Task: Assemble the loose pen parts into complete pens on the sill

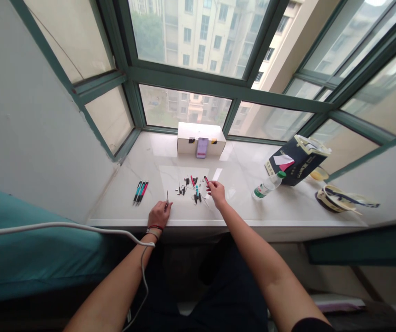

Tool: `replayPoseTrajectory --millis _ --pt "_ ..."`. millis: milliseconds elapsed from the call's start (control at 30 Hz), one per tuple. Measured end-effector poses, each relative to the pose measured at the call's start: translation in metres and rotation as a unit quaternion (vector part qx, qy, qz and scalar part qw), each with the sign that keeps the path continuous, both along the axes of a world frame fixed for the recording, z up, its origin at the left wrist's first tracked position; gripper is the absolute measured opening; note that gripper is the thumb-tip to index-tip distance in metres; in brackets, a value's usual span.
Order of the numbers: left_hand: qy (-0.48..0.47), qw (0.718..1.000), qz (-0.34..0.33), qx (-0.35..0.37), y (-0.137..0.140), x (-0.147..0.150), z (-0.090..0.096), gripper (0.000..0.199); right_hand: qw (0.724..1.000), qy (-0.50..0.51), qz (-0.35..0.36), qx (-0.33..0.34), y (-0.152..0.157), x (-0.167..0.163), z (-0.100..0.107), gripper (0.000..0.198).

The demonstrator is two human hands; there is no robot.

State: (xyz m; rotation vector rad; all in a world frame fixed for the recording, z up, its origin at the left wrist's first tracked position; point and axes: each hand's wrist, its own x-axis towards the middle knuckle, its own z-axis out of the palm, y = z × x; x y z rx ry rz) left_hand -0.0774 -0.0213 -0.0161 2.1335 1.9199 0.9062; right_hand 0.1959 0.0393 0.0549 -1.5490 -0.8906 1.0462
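My left hand (159, 214) is closed near the sill's front edge, holding a thin pen part (167, 197) with a dark lower end and a narrow tip pointing up. Between the fingertips of my right hand (215, 191) is a red pen barrel (206, 179), its far end showing past the fingers. A scatter of loose pen parts (197, 190), black, red, teal and silver, lies between my hands. Left of my left hand, several whole pens (140, 192) in teal and red with black grips lie side by side.
Against the window stands a white box (187, 144) with a small purple box (202, 148) before it. To the right are a green-capped plastic bottle (267, 186), a dark paper bag (296, 161) and a cap-like item (336, 199). A white cable (62, 225) crosses my left forearm.
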Motion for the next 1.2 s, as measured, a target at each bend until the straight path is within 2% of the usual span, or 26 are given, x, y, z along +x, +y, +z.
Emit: replayPoseTrajectory --millis 200,300,367,467,533,733,867,933,1000,1100,1200 --pt "0.005 1.000 0.001 0.005 0.000 0.000 -0.001 0.033 0.999 -0.026 0.033 -0.035 -0.022 0.015 -0.023 0.025" --pt "0.007 1.000 0.002 0.008 0.000 0.000 -0.001 0.033 0.994 -0.078 0.060 -0.050 -0.025 0.013 -0.028 0.021" --pt "0.010 1.000 0.002 0.012 0.000 0.001 -0.002 0.033 0.980 -0.162 0.092 -0.063 -0.024 0.010 -0.031 0.016" --pt "0.012 1.000 0.001 0.014 0.001 0.001 -0.002 0.033 0.939 -0.301 0.138 -0.090 -0.023 0.001 -0.032 0.013" --pt "0.013 1.000 0.003 0.013 0.001 0.001 -0.001 0.033 0.917 -0.353 0.149 -0.113 -0.022 -0.007 -0.031 0.017" --pt "0.009 1.000 0.000 0.014 0.000 0.001 0.000 0.033 0.884 -0.404 0.149 -0.183 -0.017 -0.029 -0.021 0.017" --pt "0.005 1.000 -0.004 0.015 0.000 0.001 0.000 0.034 0.882 -0.402 0.128 -0.209 -0.014 -0.033 -0.017 0.017" --pt "0.001 1.000 -0.006 0.015 0.000 0.001 0.000 0.034 0.892 -0.395 0.104 -0.195 -0.016 -0.033 -0.013 0.018" --pt "0.001 1.000 -0.005 0.013 0.000 0.001 0.000 0.034 0.908 -0.378 0.101 -0.147 -0.017 -0.034 -0.008 0.017" --pt "0.004 1.000 0.002 0.008 -0.001 0.001 0.002 0.033 0.930 -0.326 0.169 -0.021 -0.018 -0.044 0.005 0.012" --pt "-0.001 1.000 0.004 0.008 -0.001 0.002 0.003 0.034 0.930 -0.276 0.227 0.085 -0.016 -0.063 0.026 0.013"
